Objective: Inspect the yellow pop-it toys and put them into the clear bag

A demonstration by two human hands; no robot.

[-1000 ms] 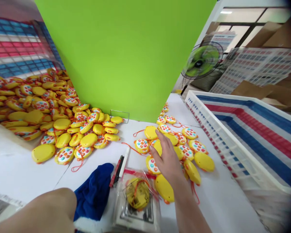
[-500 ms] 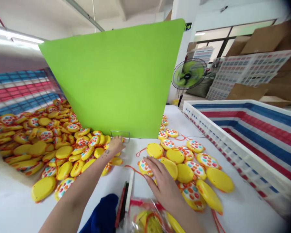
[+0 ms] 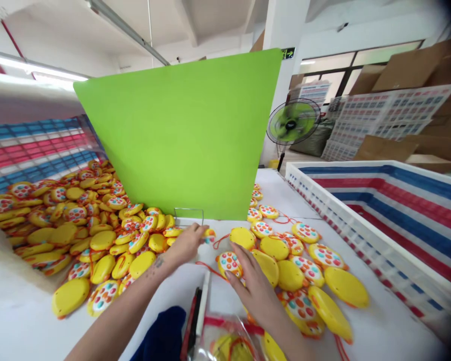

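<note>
My left hand [image 3: 190, 244] is closed on a yellow oval toy [image 3: 209, 236] with coloured dots, part of which shows past the fingertips. It is just above the table, beside the tip of a large heap of similar toys [image 3: 101, 240]. My right hand [image 3: 256, 286] lies over a looser group of these toys, fingers stretched out and thumb apart. Between its thumb and fingers sits a dotted toy [image 3: 229, 264] with an orange cord, next to the fingertips. Yellow backs [image 3: 290, 275] and dotted faces of other toys lie right of this hand.
A green board [image 3: 180, 135] stands upright behind the hands, with a thin wire frame [image 3: 188, 216] at its foot. Right is a white crate [image 3: 323, 220] with a striped lining. In front lie a clear bag [image 3: 225, 341] holding yellow toys and dark pens [image 3: 191, 316]. A fan [image 3: 293, 122] stands behind.
My left hand has moved right, away from the heap, with a dotted toy now showing in its fingers. My right hand has stayed nearly in place.
</note>
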